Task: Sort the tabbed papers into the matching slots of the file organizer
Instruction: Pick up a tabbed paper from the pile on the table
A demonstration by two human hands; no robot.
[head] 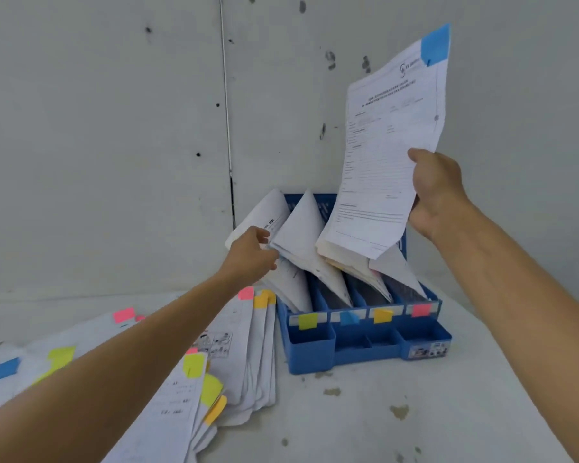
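Left of the blue file organizer (365, 349), loose tabbed papers (241, 355) fan across the table (415, 412). The organizer's slot labels (308, 321) run yellow, blue, orange, pink. My left grip (248, 255) pinches filed sheets (264, 215) leaning out of the yellow slot. My right grip (438, 192) holds a blue-tabbed paper (388, 162) above the slots, long axis upright, tab topmost; its print is too blurred to read.

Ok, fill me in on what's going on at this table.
A person is sorting papers into a blue file organizer. The right hand holds up a sheet with a blue tab above the slots. The left hand grips the filed papers at the organizer's left end. The slot fronts carry yellow, blue, orange and pink labels. A pile of tabbed papers lies on the table to the left.
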